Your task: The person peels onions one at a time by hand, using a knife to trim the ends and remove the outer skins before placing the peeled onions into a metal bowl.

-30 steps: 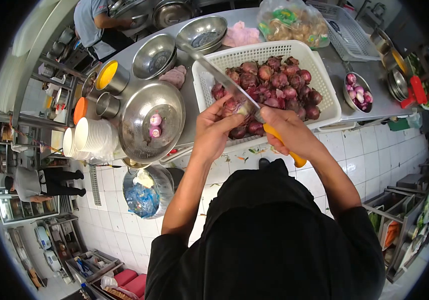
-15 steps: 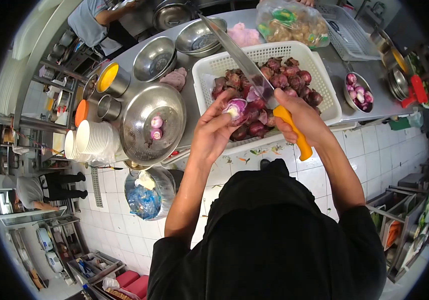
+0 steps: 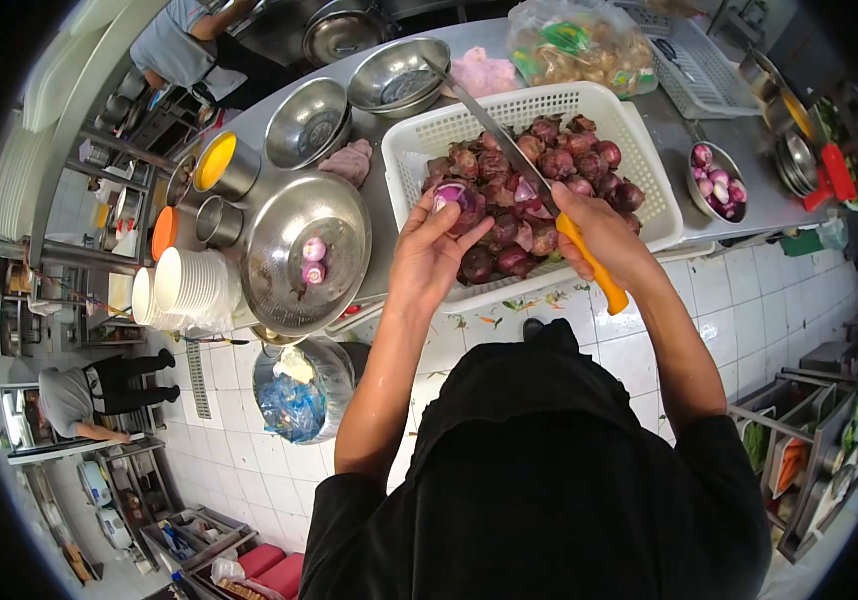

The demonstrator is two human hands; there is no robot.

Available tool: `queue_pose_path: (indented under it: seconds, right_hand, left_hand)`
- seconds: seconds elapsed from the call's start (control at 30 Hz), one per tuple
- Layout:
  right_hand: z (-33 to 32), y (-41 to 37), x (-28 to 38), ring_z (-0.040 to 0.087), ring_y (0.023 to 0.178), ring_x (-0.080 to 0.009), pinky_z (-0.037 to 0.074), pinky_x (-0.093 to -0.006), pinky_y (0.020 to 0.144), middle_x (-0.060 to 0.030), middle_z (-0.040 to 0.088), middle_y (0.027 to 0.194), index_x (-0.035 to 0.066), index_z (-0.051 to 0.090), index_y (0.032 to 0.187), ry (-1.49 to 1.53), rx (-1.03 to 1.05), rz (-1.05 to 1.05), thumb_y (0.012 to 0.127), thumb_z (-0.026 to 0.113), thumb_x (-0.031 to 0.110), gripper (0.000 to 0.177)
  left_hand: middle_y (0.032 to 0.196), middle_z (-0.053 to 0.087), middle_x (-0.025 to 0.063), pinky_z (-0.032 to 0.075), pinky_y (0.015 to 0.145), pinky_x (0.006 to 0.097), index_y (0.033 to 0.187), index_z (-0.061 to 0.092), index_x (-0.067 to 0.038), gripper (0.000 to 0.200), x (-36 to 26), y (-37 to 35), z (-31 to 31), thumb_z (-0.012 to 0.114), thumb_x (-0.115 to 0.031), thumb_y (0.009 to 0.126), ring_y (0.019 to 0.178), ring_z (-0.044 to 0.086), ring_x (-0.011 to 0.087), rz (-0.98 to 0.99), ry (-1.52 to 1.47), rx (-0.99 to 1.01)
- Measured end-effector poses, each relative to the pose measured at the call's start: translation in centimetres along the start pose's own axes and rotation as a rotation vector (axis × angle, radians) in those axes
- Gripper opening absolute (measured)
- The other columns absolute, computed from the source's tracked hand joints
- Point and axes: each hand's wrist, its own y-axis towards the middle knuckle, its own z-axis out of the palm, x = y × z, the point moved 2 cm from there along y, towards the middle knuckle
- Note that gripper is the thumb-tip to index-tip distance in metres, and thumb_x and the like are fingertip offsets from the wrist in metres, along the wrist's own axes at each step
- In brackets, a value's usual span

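Note:
My left hand (image 3: 427, 252) holds a partly peeled red onion (image 3: 452, 195) over the near edge of a white plastic basket (image 3: 639, 150) heaped with unpeeled red onions (image 3: 559, 165). My right hand (image 3: 601, 235) grips a long knife (image 3: 509, 135) by its orange handle, the blade pointing up and away across the basket. The blade sits just right of the onion I hold, apart from it. A large steel bowl (image 3: 269, 250) to the left holds two peeled onions (image 3: 311, 260).
Steel bowls (image 3: 307, 118), a tin of yellow liquid (image 3: 217, 160), stacked white bowls (image 3: 184, 285) and a small bowl of peeled onions (image 3: 714, 180) crowd the steel counter. A lined bin (image 3: 294, 395) stands below. Other people work at the top left and lower left.
My left hand lifted an onion out of the basket and now holds it slightly lower and further left. The knife swung upward, then tilted back down over the basket.

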Motion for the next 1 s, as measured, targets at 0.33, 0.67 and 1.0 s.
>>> queue_pose_path:
  seconds: [0.33,0.67,1.0]
  right_hand:
    - [1.1,-1.3,0.4,0.039,0.040,-0.0067,0.031,-0.0235,0.038,0.0009,0.044,0.057,0.007,0.038,0.150,-0.080,-0.016,-0.139,0.101,0.046,0.051,0.066]
    - [1.3,-0.5,-0.2,0.041,0.037,-0.0112,0.033,-0.0269,0.036,-0.0031,0.046,0.051,-0.001,0.061,0.082,0.199,0.149,0.102,0.098,0.043,0.062,0.068]
    - [4.3,-2.0,0.7,0.051,0.052,-0.0106,0.041,-0.0263,0.050,-0.0018,0.052,0.061,0.005,0.050,0.141,-0.085,0.118,-0.236,0.101,0.044,0.050,0.060]
  left_hand:
    - [0.127,0.059,0.0100,0.044,0.105,0.0460,0.134,0.048,-0.008,0.046,0.5,0.6,0.5,0.059,0.003,0.091,0.116,0.059,0.0230,0.019,0.029,-0.012]
    - [0.132,0.058,0.0056,0.044,0.105,0.0414,0.137,0.049,-0.009,0.043,0.2,0.7,0.5,0.049,0.004,0.096,0.115,0.058,0.0181,0.133,0.127,0.145]
    - [0.133,0.056,0.0095,0.049,0.103,0.0425,0.144,0.043,-0.006,0.048,-0.4,-1.1,2.9,0.052,0.001,0.096,0.119,0.058,0.0206,0.061,0.057,0.103]
